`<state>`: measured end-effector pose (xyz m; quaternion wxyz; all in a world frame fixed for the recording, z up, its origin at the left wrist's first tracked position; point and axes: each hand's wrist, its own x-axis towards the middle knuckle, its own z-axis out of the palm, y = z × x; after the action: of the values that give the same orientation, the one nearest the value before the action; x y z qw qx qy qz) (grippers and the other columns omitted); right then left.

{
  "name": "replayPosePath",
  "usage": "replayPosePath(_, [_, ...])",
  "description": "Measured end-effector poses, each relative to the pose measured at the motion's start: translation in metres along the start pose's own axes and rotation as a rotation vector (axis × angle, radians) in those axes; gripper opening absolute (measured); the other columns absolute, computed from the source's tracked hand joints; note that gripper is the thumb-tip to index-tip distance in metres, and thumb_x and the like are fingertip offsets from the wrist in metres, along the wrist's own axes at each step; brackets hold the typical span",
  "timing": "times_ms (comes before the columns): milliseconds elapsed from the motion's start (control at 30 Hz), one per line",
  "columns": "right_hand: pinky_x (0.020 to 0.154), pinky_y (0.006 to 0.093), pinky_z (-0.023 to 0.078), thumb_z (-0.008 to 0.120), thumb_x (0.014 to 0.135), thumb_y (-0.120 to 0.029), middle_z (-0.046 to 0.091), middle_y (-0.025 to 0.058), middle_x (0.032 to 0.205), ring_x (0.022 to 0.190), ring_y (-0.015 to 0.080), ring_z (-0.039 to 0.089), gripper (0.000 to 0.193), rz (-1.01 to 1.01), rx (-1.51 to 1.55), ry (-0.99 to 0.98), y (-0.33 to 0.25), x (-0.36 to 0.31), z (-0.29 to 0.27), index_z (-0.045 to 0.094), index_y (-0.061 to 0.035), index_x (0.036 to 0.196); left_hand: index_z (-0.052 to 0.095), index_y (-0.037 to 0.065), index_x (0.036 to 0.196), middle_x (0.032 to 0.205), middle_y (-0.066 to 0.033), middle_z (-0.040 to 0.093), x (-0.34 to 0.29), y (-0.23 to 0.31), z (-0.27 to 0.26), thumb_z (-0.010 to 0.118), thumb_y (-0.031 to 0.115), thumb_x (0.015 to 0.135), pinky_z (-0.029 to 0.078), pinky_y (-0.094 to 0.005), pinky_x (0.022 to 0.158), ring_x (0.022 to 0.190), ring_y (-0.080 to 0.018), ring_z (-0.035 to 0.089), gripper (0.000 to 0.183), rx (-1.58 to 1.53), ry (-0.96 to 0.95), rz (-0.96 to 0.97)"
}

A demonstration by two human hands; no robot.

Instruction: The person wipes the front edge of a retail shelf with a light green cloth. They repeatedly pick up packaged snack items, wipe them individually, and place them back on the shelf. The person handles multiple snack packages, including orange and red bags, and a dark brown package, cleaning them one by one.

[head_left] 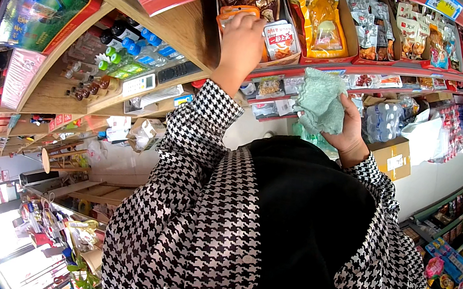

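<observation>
We identify the outer garment as an open jacket (170,220) in black-and-white houndstooth check. We note that its long sleeves (202,116) carry the same repeating pattern down to the cuffs (223,101). Between the two front panels (234,218), we see a plain black top (305,218). We list the left hand (242,41) and right hand (352,131) as bare.

The left hand (242,42) touches an orange packet (236,12) in a box (284,61) on the red-edged shelf (391,68), while the right hand (349,130) holds a pale green cloth (320,104).
</observation>
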<state>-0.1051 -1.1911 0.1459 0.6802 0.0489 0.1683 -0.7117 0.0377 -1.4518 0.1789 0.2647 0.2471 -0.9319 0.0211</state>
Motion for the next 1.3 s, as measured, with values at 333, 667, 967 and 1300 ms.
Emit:
replayPosePath(333, [0.105, 0.0495, 0.038, 0.057, 0.093, -0.032, 0.055, 0.0105, 0.134, 0.124, 0.0305, 0.051, 0.048, -0.014, -0.002, 0.001, -0.007, -0.005, -0.01, 0.049, -0.0087, 0.135, 0.068, 0.006, 0.105, 0.113, -0.0071, 0.059, 0.01, 0.019, 0.023, 0.073, 0.019, 0.078, 0.036, -0.0449, 0.1, 0.118, -0.0285, 0.047, 0.031, 0.035, -0.033, -0.039])
replayPosePath(667, [0.106, 0.0509, 0.038, 0.056, 0.093, -0.031, 0.054, 0.0124, 0.135, 0.123, 0.0322, 0.051, 0.049, -0.034, -0.013, 0.012, -0.015, -0.01, -0.012, 0.047, -0.0068, 0.135, 0.064, 0.006, 0.092, 0.087, -0.0102, 0.064, 0.005, 0.022, 0.019, 0.068, 0.015, 0.081, 0.047, -0.0433, 0.081, 0.088, -0.0297, 0.06, 0.015, -0.279, 0.073, -0.188])
replayPosePath(967, [0.106, 0.0443, 0.038, 0.051, 0.095, -0.017, 0.053, 0.0114, 0.136, 0.124, 0.0308, 0.051, 0.044, -0.36, -0.426, 0.095, -0.017, -0.003, 0.035, 0.045, -0.0041, 0.136, 0.055, -0.002, 0.094, 0.077, -0.01, 0.061, -0.012, 0.054, -0.031, 0.061, 0.016, 0.091, 0.043, -0.0283, 0.053, 0.063, -0.0125, 0.059, 0.019, -0.796, 0.262, -0.563])
replayPosePath(1300, [0.11, 0.0461, 0.033, 0.057, 0.073, 0.0, 0.042, 0.013, 0.146, 0.138, 0.0357, 0.035, 0.062, -1.13, -2.09, -0.241, 0.001, 0.033, 0.078, 0.057, -0.0174, 0.132, 0.044, 0.001, 0.128, 0.118, -0.0086, 0.06, -0.027, 0.137, -0.04, 0.055, 0.01, 0.095, 0.058, -0.0345, 0.082, 0.104, -0.019, 0.062, 0.036, -1.876, 0.134, -0.871])
